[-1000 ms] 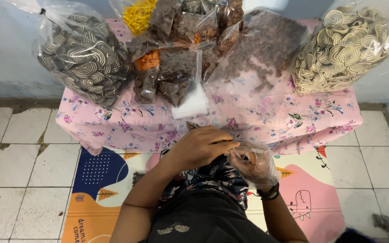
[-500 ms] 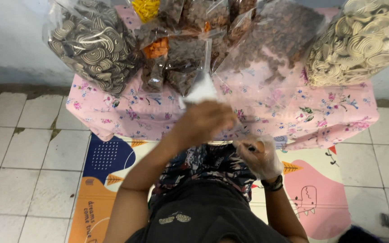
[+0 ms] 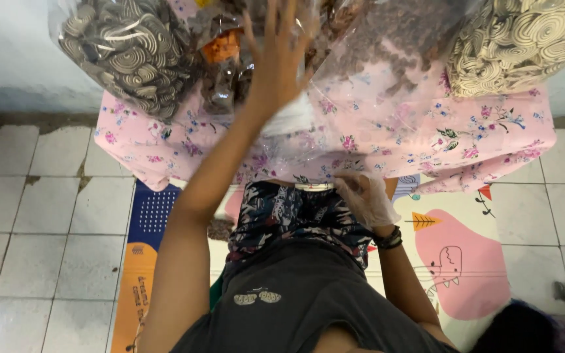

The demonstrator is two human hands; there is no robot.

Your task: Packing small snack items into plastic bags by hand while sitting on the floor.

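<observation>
- Left hand (image 3: 277,62): bare, arm stretched forward over the table, fingers spread wide, palm down. Grips nothing. It sits over the cluster of small clear plastic bags of dark brown snacks (image 3: 230,85) at the table's far middle; contact with them can't be told.
- Right hand (image 3: 365,198): in a thin clear plastic glove, low at the near table edge, just above the lap. Fingers curled in on the edge of a clear plastic bag (image 3: 308,147) that lies flat on the cloth; looks pinched, the fingertips are partly hidden. Dark beaded wristband (image 3: 389,239) on that wrist.
- The clear bag runs from the right hand up toward the left forearm; a white patch (image 3: 290,117) shows inside or under it, just beside the left wrist.
- Table covered by a pink floral cloth (image 3: 465,144).
- Far left: large clear bag of dark spiral-patterned crackers (image 3: 125,55).
- Far right: large clear bag of pale cream spiral-patterned crackers (image 3: 524,42), cut off by the frame.
- Between them, right of the left hand: large clear bag of small brown round pieces (image 3: 400,39).
- Small bag with orange contents (image 3: 222,47) just left of the left hand.
- Below the table: colourful cartoon play mat (image 3: 452,255) on a white tiled floor (image 3: 40,222); person sits on it, patterned shorts, dark shirt.
</observation>
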